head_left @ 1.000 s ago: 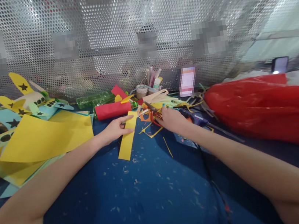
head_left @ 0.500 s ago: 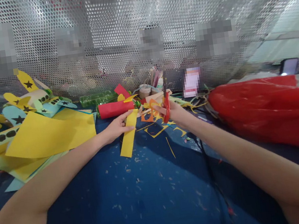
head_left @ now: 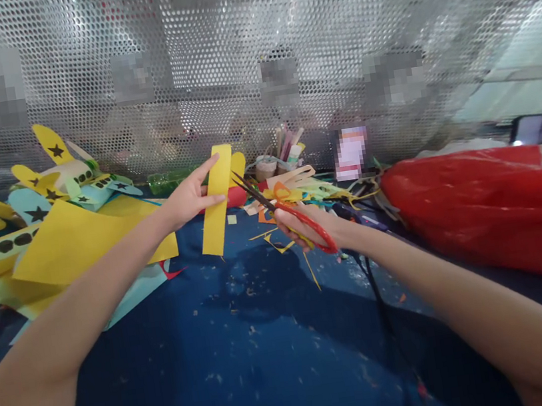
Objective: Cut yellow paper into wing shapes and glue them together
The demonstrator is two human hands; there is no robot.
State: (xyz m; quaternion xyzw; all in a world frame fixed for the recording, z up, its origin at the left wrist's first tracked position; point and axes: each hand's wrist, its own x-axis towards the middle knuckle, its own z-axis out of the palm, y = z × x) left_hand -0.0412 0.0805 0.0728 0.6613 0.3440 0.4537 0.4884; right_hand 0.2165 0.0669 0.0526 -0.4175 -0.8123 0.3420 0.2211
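Observation:
My left hand (head_left: 193, 192) grips a yellow paper strip (head_left: 219, 213) by its left side, fingers pressed around it, and holds it up above the blue surface. My right hand (head_left: 302, 225) holds red-handled scissors (head_left: 318, 233) with its fingers in the loops. The dark blades point up and left toward the strip's right edge, slightly parted at the tips. Partly hidden behind the strip lies a red paper-wrapped bottle (head_left: 237, 197) with a rounded yellow piece (head_left: 238, 163) standing by it.
Left are yellow paper sheets (head_left: 84, 239) and paper airplanes (head_left: 66, 178) with black stars. Paper scraps (head_left: 281, 238) and cups of sticks (head_left: 286, 150) stand ahead. At right lie a red plastic bag (head_left: 483, 207) and a black cable (head_left: 376, 289). A perforated metal screen (head_left: 210, 57) rises behind.
My left hand has raised the yellow strip. The scissors, upright before, have swung round toward the strip in my right hand. A red scrap now shows beside the paper sheets.

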